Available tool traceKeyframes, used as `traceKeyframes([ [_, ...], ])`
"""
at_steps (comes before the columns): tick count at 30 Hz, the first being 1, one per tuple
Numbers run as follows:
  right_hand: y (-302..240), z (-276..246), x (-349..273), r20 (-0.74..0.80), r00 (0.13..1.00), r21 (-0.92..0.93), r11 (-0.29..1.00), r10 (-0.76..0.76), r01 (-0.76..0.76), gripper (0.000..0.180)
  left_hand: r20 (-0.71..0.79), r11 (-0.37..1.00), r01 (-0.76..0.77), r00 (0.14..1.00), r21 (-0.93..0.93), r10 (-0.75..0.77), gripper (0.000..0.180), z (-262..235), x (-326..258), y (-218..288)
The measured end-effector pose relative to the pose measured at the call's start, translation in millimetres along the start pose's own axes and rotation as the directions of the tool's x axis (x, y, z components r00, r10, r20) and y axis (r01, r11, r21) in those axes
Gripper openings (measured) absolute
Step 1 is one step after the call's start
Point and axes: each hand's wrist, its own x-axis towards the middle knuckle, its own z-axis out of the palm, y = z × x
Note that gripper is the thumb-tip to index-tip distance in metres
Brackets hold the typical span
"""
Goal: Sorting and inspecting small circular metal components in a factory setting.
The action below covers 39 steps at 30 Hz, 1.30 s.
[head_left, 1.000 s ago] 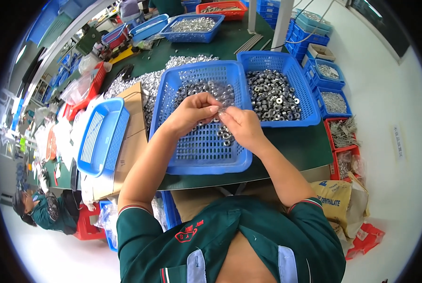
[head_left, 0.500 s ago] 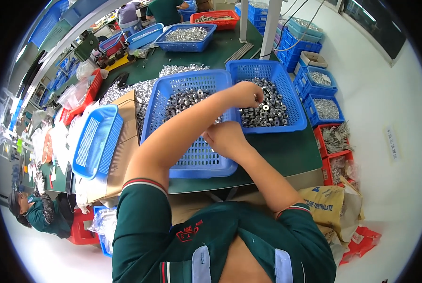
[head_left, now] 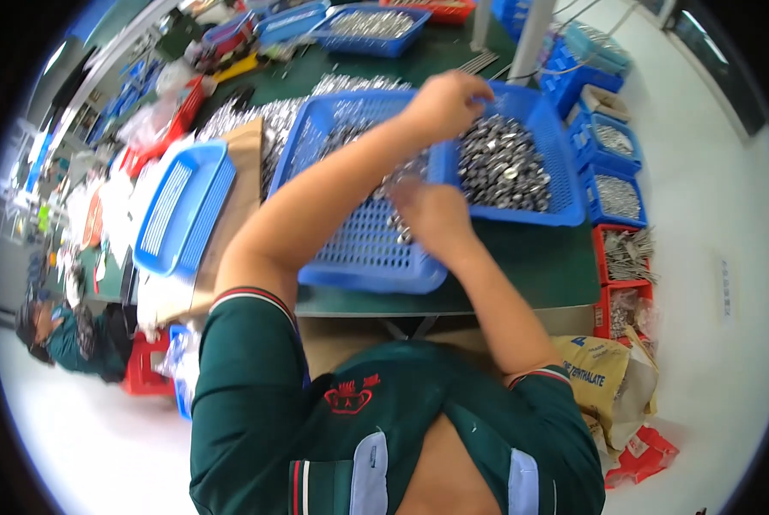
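Observation:
My left hand (head_left: pixel 446 105) is above the far left corner of the right blue basket (head_left: pixel 565 184), its fingers curled; what they hold, if anything, is hidden. That basket holds a heap of small ring-shaped metal pieces (head_left: pixel 506 163). My right hand (head_left: pixel 437 221) is lower down, over the right side of the left blue basket (head_left: pixel 376 276), with its fingers smeared by motion. A few shiny metal pieces (head_left: pixel 401 230) show close beside its fingers. More pieces lie toward the far end of the left basket, partly behind my left forearm.
Left of the baskets are cardboard (head_left: pixel 234 193) and an empty-looking blue basket (head_left: pixel 185 206). Loose shiny parts (head_left: pixel 281 124) spread across the green table behind. Stacked crates of parts (head_left: pixel 616 197) stand right of the table; a co-worker (head_left: pixel 71 330) is at far left.
My left hand has risen away from the metal pieces toward the basket's far rim. My right hand has shifted slightly, and more loose pieces show beside it. The whole view has tilted.

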Motion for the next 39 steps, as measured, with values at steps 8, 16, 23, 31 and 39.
traceKeyframes([
  [8, -5.4, -5.9, 6.1, -0.065, 0.964, 0.359, 0.907, 0.259, -0.220, 0.019, 0.337, 0.925, 0.375, 0.864, 0.068, -0.375, 0.019, -57.8, -131.6, -16.1],
  [16, -16.9, -5.1, 1.4, -0.035, 0.976, 0.297, 0.935, 0.215, -0.195, 0.020, 0.538, 0.906, 0.372, 0.731, 0.200, -0.419, 0.030, -19.3, -173.7, -28.8],
  [23, -12.6, -1.6, 4.0, -0.040, 0.976, 0.294, 0.936, 0.216, -0.195, 0.018, 0.489, 0.957, 0.062, 0.849, 0.282, -0.199, 0.031, -12.1, -176.7, -33.9],
  [31, -16.6, -3.8, 8.4, -0.044, 0.974, 0.313, 0.929, 0.221, -0.197, 0.016, 0.557, 0.340, 0.729, 0.678, -0.594, -0.479, 0.018, -68.4, -143.4, -30.3],
  [39, -15.7, -5.4, 5.1, 0.012, 0.978, 0.235, 0.950, 0.209, -0.206, 0.014, 0.601, 0.022, 0.648, 0.719, -0.762, -0.349, 0.021, -80.2, -143.6, -20.5],
])
